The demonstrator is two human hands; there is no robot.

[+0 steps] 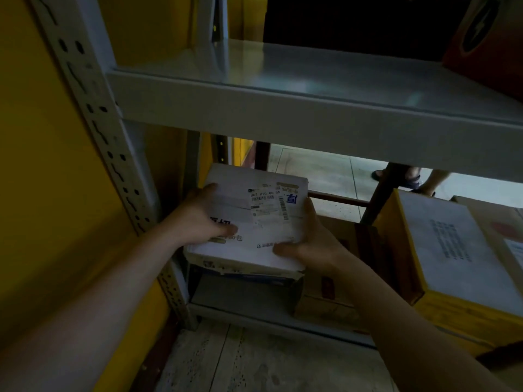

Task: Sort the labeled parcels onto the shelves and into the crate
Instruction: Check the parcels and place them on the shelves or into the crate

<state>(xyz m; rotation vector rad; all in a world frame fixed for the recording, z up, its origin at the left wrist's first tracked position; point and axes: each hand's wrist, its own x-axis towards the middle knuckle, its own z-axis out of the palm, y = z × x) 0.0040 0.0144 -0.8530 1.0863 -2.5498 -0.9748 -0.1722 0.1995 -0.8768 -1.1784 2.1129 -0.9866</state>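
Note:
A white labeled parcel (254, 219) with a barcode sticker and blue print is held at the left end of the lower shelf (249, 299), under the upper shelf (283, 108). My left hand (203, 219) grips its left edge, thumb on top. My right hand (305, 241) grips its near right corner, thumb on top and fingers along the right side. The parcel seems to lie on another flat parcel (254, 274) whose edge shows beneath it.
A yellow box (452, 278) with a white printed sheet stands on the lower shelf at the right, a brown carton (325, 304) between it and the parcel. A perforated grey upright (99, 131) and yellow wall are at left. Someone's sandaled feet (407, 178) stand behind the shelf.

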